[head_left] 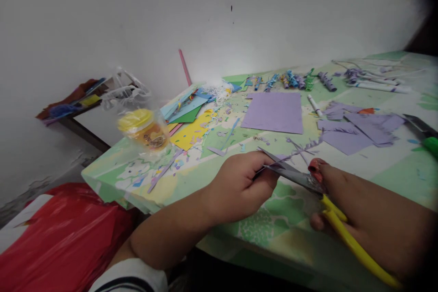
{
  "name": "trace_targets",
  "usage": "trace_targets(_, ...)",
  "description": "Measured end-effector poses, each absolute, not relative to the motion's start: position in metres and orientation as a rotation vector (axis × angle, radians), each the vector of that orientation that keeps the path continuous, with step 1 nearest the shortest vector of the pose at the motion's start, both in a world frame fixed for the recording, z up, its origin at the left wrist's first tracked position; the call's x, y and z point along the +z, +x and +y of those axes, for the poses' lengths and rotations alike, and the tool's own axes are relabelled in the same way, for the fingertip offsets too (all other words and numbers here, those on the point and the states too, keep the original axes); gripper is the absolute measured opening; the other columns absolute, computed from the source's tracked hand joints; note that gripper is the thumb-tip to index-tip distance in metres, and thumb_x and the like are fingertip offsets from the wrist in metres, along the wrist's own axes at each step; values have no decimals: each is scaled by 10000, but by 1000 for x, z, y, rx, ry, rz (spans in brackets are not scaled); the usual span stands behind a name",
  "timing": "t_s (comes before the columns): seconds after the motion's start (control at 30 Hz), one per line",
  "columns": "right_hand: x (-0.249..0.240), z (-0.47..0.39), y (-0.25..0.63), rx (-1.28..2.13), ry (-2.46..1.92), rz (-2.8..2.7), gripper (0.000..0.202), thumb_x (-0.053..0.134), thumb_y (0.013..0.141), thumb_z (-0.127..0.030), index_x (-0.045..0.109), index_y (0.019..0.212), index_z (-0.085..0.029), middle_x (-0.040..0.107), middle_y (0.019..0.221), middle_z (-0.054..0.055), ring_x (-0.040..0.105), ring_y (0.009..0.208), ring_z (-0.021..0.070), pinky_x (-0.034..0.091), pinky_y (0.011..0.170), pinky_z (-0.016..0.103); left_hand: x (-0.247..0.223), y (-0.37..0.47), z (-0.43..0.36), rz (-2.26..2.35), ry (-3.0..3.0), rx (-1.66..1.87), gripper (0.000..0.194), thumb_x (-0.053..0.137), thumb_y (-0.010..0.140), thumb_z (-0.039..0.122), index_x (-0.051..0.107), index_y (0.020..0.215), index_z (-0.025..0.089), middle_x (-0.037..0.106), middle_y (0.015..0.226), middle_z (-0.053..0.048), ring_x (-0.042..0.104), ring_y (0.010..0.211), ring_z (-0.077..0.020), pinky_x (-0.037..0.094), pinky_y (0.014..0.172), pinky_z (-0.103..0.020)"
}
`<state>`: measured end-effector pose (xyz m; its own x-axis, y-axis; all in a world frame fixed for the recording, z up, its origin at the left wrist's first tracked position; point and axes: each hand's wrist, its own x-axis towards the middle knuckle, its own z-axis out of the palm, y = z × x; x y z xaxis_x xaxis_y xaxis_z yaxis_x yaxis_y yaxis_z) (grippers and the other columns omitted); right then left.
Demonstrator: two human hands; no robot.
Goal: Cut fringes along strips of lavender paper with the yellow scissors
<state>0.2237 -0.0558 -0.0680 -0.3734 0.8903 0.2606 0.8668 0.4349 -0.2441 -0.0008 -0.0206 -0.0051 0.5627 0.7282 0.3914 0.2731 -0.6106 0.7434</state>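
My left hand [244,187] is closed in a pinch on a fringed strip of purple paper [301,149], which stretches right over the table. My right hand [328,191] grips a pair of scissors [330,210] near the pivot, and the yellow handles run back under the wrist. The grey blades point left, slightly parted, with their tips at my left fingers and the strip. A small red roll [315,169] sits at my right fingertips; what it is made of is unclear. Behind the hands lies a flat purple sheet [273,112].
Fringed purple pieces [356,132] and a box cutter [424,132] lie right. Curled paper rolls [290,80] line the back. Coloured sheets [191,127], scraps and a yellow-lidded tub [147,130] are left. A red bag [78,232] is beside the table's left edge.
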Motion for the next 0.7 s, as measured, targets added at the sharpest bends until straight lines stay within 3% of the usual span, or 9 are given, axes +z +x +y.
trace_targets(0.27,-72,-52,219,-73,-1434,-2299,385,434,799,-435,523,1077,-185,699,986,160,706,849,301,596,662,387,-3,-2,-19,752,2137,876,234,458,785,132,470,555,174,479,500,39,445,513,-71,355,524,-209)
trace_targets(0.47,-74,-53,218,3,-1509,-2244,419,475,777,-455,556,1080,-178,693,1051,169,686,932,329,579,745,427,-4,-3,-15,685,1796,777,245,493,773,123,433,541,173,432,483,59,388,460,-46,321,469,-192)
trace_targets(0.7,-65,-54,217,256,-1573,-2221,417,471,792,-483,552,1079,-191,689,1044,168,679,932,342,569,742,437,-4,-1,-15,631,1449,675,240,632,785,320,506,662,158,439,451,71,332,394,-27,230,403,-184)
